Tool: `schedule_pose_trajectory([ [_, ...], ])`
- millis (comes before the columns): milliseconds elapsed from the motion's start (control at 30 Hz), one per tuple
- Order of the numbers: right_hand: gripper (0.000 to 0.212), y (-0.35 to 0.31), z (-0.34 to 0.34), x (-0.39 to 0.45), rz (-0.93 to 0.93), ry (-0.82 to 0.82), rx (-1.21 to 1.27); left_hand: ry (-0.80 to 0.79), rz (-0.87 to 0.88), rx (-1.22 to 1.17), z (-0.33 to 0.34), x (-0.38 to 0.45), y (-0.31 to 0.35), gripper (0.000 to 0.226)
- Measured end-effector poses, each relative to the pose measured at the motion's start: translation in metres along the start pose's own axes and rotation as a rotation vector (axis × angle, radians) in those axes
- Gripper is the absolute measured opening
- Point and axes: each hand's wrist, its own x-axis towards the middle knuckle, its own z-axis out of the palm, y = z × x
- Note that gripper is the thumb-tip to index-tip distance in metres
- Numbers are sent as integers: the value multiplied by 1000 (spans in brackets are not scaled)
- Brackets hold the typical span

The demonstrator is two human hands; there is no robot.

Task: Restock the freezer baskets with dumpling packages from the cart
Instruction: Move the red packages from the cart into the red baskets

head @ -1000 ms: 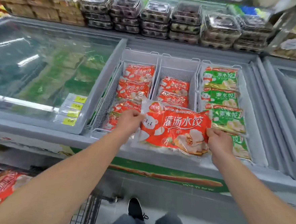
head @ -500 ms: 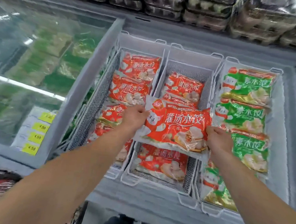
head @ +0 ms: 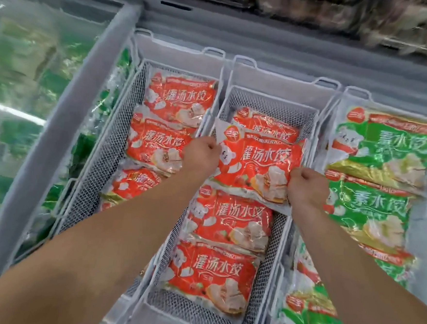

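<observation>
Freezer (head: 181, 30): your grey chest freezer fills the frame; its near edge is cut off at the bottom, and the shelf goods behind it are blurred past telling.
Glass lid (head: 24, 72): left of the middle basket, a sliding pane with glare and frost; you see only green smears beneath it.
Middle basket (head: 269, 103): white wire mesh, rectangular, with looped handles at its far rim; this is your landmark. Its near end is partly hidden by your forearms.
Left basket (head: 113, 139): touching the middle basket's left side, same mesh, holding overlapping red bags; your left arm covers its near part.
Right basket (head: 343, 95): against the middle basket's right side, stacked with glossy green bags (head: 385, 148); the lowest ones run off the frame.
Resting red bags (head: 214, 275): flat, crinkled plastic pillows lying in a row inside the middle basket.
Held package (head: 260, 162): a red dumpling bag, tilted, over the middle basket's far half, overlapping the bags below; you cannot tell whether it rests on them.
Left hand (head: 202, 156): you pinch the held package's left edge, fingers curled closed.
Right hand (head: 306, 187): you grip its near right corner, fist clenched on the plastic.
</observation>
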Motion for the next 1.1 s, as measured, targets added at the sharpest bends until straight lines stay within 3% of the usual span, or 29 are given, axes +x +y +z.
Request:
schedule_pose_trajectory([
  [133,23,8,21,7,-68,-60,-127,-25,21,121,23,11,-5,12],
  [200,45,24,33,7,-233,-178,-189,-151,87,272,40,10,-17,46],
  [267,62,45,45,6,-411,-367,-435,-328,207,509,57,5,-35,67],
  [367,75,68,58,10,-370,-695,-651,-556,233,712,74,3,-61,75],
  [433,83,77,62,13,-330,-776,-707,-618,189,726,79,5,-73,78],
  [733,87,80,57,-2,-327,-745,-759,-591,159,751,79,-9,-81,92],
  [867,85,67,38,-18,-308,-724,-772,-619,198,758,58,-21,-75,83],
  [967,71,53,14,-47,-362,-669,-772,-607,242,738,32,-47,-70,76],
  [1100,62,38,-15,-98,-420,-609,-750,-456,296,551,-14,-95,-64,55],
])
